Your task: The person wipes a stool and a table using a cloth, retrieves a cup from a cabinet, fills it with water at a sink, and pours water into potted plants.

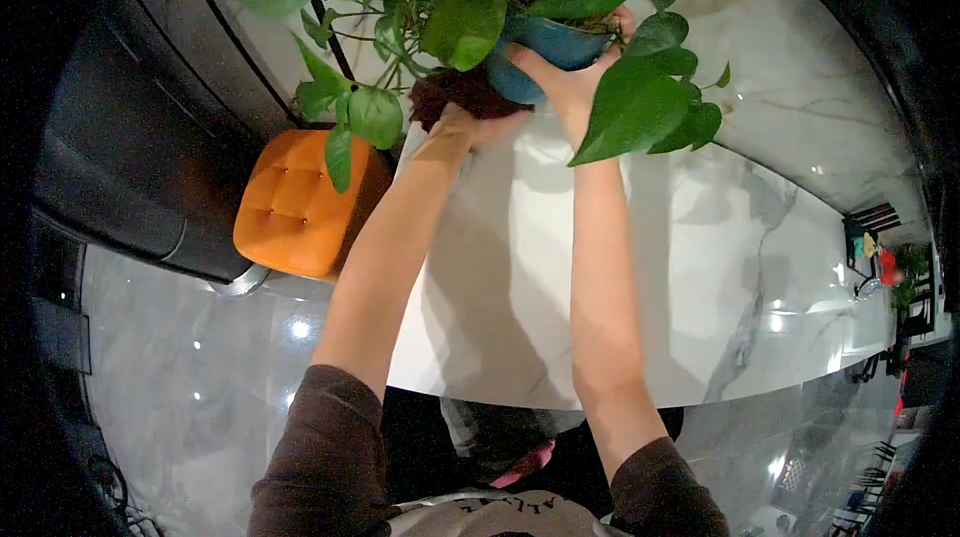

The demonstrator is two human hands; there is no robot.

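A leafy potted plant (465, 25) with broad green leaves stands at the far end of the white marbled table (690, 267). My right hand (572, 85) grips its blue pot (525, 67), with the thumb across the near side and fingertips showing at the far right rim. The pot looks tilted. Just left of the pot's base, my left hand (485, 127) is on a dark red cloth (450, 95), low against the tabletop. Leaves and the cloth hide part of the left fingers.
An orange tufted stool (295, 202) stands left of the table, beside a dark cabinet (140, 107). A marbled wall (770, 67) rises behind. Small items, including a red one (887, 265), sit at the far right. Trailing leaves hang over the table.
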